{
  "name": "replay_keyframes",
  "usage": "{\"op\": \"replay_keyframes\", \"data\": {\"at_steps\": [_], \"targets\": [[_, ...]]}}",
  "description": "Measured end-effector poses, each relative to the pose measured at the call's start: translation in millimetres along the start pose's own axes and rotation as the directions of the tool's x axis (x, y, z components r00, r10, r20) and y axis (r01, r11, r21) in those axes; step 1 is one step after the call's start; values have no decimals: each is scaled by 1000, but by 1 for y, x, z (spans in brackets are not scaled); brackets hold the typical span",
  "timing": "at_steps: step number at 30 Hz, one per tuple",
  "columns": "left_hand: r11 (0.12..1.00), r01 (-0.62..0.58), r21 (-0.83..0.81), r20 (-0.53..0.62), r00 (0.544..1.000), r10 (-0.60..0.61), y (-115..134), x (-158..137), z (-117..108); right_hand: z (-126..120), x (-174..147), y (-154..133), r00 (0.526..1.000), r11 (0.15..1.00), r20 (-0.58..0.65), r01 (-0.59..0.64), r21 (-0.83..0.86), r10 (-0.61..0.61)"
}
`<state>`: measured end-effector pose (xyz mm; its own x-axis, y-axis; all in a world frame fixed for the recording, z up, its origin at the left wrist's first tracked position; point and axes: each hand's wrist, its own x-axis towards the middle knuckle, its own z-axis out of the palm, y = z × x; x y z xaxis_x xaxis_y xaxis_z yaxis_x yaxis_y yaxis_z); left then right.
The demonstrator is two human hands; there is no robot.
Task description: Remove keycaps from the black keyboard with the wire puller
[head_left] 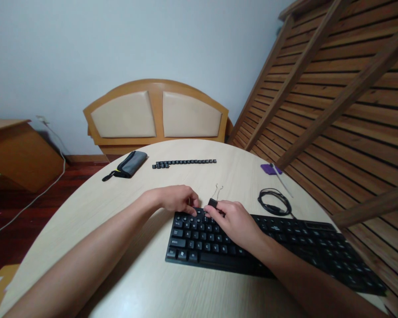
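A black keyboard (215, 248) lies slightly askew on the table, its right part running under my right forearm. My right hand (234, 221) is closed on a keycap puller (212, 202), a small black handle whose two thin wire prongs point away from me, above the keyboard's upper left keys. Just left of it, my left hand (179, 198) rests at the keyboard's upper left edge with fingers curled and thumb over the top keys. Whatever lies between those fingertips is hidden. Farther back, small black keycaps (185, 162) are lined up in one long row and one short row.
A grey zip pouch (132, 164) with a black strap lies at the back left. To the right are a coiled black cable (274, 202), a purple cloth-like item (268, 169) and a thin metal rod (282, 181). The round table (119, 274) stands near a slatted wooden panel (345, 88).
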<state>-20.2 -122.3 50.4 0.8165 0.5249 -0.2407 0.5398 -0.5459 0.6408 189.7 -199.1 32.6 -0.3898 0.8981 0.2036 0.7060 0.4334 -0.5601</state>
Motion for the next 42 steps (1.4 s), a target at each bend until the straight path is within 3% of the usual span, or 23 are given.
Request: {"op": "replay_keyframes", "data": {"at_steps": [4, 8, 11, 18, 26, 32, 39, 42], "targets": [[1000, 3, -15, 14, 1000, -3, 1, 0, 0, 2, 2, 5, 997, 972, 17, -78, 222, 76], [1000, 4, -11, 26, 1000, -3, 2, -1, -1, 4, 7, 12, 982, 862, 56, -187, 471, 183], [1000, 6, 20, 19, 1000, -6, 6, -2, -2, 5, 9, 14, 963, 784, 68, -251, 568, 259], [1000, -7, 10, -186, 982, 9, 27, -3, -1, 3, 10, 15, 949, 747, -34, -224, 626, 313], [997, -82, -14, -255, 964, 76, 32, 3, 4, 1, 10, 14, 942, 740, -85, -196, 644, 323], [987, -119, -112, -245, 966, 89, 24, 5, 3, 3, 11, 16, 940, 739, -77, -209, 641, 333], [962, -202, -184, -305, 942, 139, 24, 5, 4, 4, 13, 21, 938, 669, -62, -196, 717, 341], [963, -237, -130, -333, 925, 182, 26, 4, 3, 4, 14, 22, 934, 628, -59, -189, 755, 353]]}}
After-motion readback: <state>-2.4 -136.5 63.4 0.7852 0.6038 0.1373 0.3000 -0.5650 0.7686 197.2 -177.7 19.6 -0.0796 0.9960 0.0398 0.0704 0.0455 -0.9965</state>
